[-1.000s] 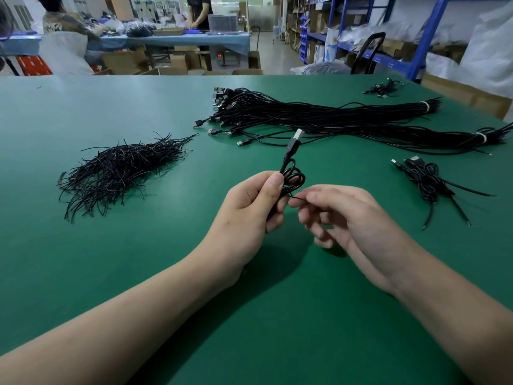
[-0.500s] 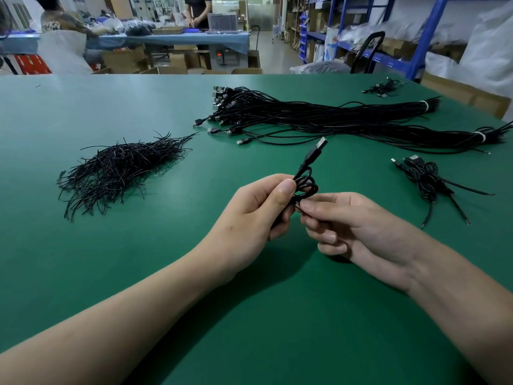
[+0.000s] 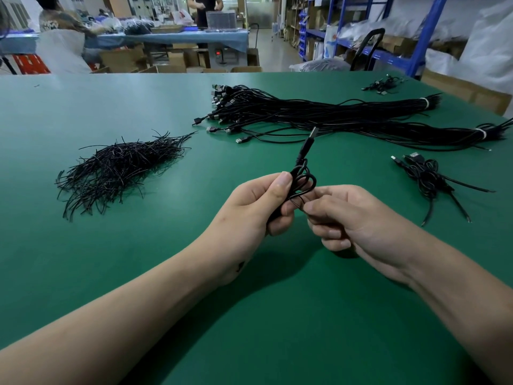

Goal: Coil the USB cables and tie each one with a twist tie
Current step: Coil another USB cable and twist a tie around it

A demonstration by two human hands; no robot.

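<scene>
While the coiled cable [image 3: 302, 181] is up in the air above the green table [image 3: 138, 273], the job right now looks like tying it. To do it well, the left hand [image 3: 249, 207] needs a firm squeeze on the loops so they do not spring open. The tie should go round the middle of the coil, over all the loops at once. Then the two ends of the tie should be twisted round each other a few times, snug but not so hard that the cable gets pinched. The plug [image 3: 312, 133] sticks up and away from the hands, and it is best left outside the tie.

The left hand is closed round the coil. Its thumb lies flat on the front of the loops and its fingers curl in behind them. The right hand [image 3: 358, 218] is just beside it, nearly touching. Its fingers are curled in, and its thumb and first finger seem to pinch a thin black twist tie [image 3: 296, 206] right under the coil.

The pile of spare ties [image 3: 119, 168] lies to the left. The long loose cables [image 3: 319, 115] wait at the back, and a few done cables [image 3: 427, 176] lie to the right.
</scene>
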